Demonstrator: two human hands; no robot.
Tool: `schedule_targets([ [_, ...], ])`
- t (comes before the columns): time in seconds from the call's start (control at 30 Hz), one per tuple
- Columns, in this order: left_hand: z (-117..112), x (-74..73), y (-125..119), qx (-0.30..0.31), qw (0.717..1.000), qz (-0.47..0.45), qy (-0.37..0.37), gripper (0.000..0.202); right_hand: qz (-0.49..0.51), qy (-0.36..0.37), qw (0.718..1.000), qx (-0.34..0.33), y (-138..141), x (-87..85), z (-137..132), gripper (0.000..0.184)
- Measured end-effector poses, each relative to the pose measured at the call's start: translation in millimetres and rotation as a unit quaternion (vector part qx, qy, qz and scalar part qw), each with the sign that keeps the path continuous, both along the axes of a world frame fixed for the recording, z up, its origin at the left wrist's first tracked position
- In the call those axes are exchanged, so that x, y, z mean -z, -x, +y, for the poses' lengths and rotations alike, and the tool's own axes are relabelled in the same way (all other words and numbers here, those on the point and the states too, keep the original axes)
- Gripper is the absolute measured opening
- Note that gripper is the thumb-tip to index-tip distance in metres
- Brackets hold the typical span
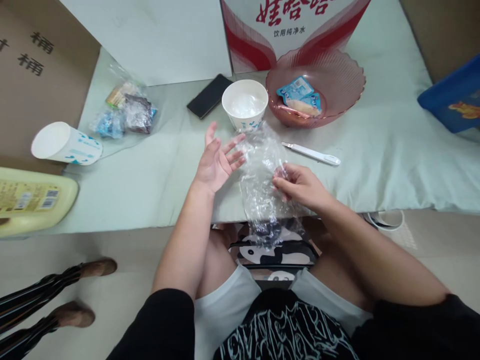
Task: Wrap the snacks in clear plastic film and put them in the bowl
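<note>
My right hand (296, 185) is closed on a crumpled clear plastic bag (262, 185), pinched between thumb and fingers at its right side. The bag hangs over the table's front edge. My left hand (221, 160) is open, palm up with fingers spread; its fingertips reach the bag's left edge, and whether they touch it I cannot tell. Just behind stands a white paper bowl (245, 106) with clear plastic inside. A white utility knife (312, 153) with a small blade showing lies beyond my right hand.
A pink glass bowl (348, 85) holds blue packets. Around are a black phone (210, 96), a bag of wrapped snacks (129, 110), a tipped paper cup (67, 144), a yellow jug (37, 200), a blue container (455, 97) and a red-white carton (292, 30). Another person's feet (86, 290) are at lower left.
</note>
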State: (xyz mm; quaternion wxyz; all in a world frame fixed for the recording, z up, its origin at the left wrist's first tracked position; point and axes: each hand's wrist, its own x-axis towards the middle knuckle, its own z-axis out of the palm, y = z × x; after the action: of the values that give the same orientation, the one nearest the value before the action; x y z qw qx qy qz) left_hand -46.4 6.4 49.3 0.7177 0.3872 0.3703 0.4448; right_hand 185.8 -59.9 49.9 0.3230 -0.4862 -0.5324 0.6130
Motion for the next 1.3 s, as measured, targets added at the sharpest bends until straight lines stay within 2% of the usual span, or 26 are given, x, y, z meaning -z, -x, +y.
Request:
schedule_targets([
  [0.07, -5.4, 5.2, -8.0, 0.065, 0.997, -0.006, 0.031, 0.077, -0.016, -0.041, 0.997, 0.070, 2.3, 1.6, 2.9, 0.020],
  [0.13, -11.1, 9.6, -17.2, 0.146, 0.986, 0.042, 0.061, 0.067, -0.017, -0.059, 0.992, 0.109, 3.5, 3.4, 5.2, 0.017],
  [0.17, -13.2, 11.0, -21.0, 0.162, 0.981, 0.078, 0.068, 0.058, -0.012, -0.058, 0.991, 0.117, 3.4, 4.5, 5.9, 0.015],
  [0.23, -15.0, 12.4, -25.8, 0.144, 0.977, 0.143, 0.058, 0.037, 0.001, -0.042, 0.991, 0.126, 1.8, 7.4, 7.0, 0.019],
  [0.3, -14.6, 12.2, -26.4, 0.114, 0.978, 0.173, 0.026, 0.025, 0.013, -0.035, 0.989, 0.144, -0.8, 10.7, 7.8, 0.022],
  [0.4, -13.3, 11.0, -23.2, 0.108, 0.985, 0.134, -0.015, 0.027, 0.036, -0.083, 0.978, 0.186, -4.7, 13.8, 8.8, 0.008],
  [0.47, -13.0, 10.1, -20.6, 0.098, 0.991, 0.090, -0.028, 0.024, 0.049, -0.113, 0.972, 0.198, -7.0, 12.9, 9.3, 0.014],
  [0.6, -10.3, 9.8, -15.5, 0.099, 0.991, 0.071, -0.057, 0.016, 0.064, -0.088, 0.973, 0.205, -10.4, 9.8, 11.4, 0.003],
  [0.7, -8.1, 12.5, -12.2, 0.086, 0.985, 0.097, -0.113, 0.033, 0.104, -0.045, 0.966, 0.230, -11.5, 13.4, 14.4, 0.024],
  [0.8, -10.1, 14.9, -11.7, 0.038, 0.972, 0.163, -0.166, 0.022, 0.104, 0.000, 0.973, 0.208, -11.1, 17.9, 14.3, 0.049],
  [0.83, -11.8, 14.9, -12.6, 0.021, 0.972, 0.167, -0.164, 0.025, 0.086, 0.006, 0.978, 0.189, -10.7, 18.2, 13.1, 0.058],
  [0.9, -16.2, 13.4, -16.1, -0.001, 0.983, 0.134, -0.123, 0.047, 0.051, -0.008, 0.985, 0.165, -9.4, 16.8, 10.1, 0.068],
  [0.97, -20.5, 11.1, -21.5, 0.018, 0.994, 0.095, -0.049, 0.058, 0.044, -0.037, 0.983, 0.172, -7.7, 13.7, 7.9, 0.067],
  [1.07, -24.8, 8.9, -30.0, 0.073, 0.992, 0.102, 0.034, 0.045, 0.059, -0.067, 0.975, 0.202, -5.5, 9.1, 8.5, 0.064],
  [1.2, -24.2, 9.1, -32.9, 0.040, 0.986, 0.164, -0.012, 0.028, 0.005, -0.054, 0.992, 0.111, -6.4, 6.3, 10.8, 0.037],
  [1.3, -21.4, 8.6, -27.2, 0.060, 0.978, 0.197, -0.025, 0.025, -0.036, -0.060, 0.992, 0.107, -9.1, 6.4, 9.9, 0.030],
])
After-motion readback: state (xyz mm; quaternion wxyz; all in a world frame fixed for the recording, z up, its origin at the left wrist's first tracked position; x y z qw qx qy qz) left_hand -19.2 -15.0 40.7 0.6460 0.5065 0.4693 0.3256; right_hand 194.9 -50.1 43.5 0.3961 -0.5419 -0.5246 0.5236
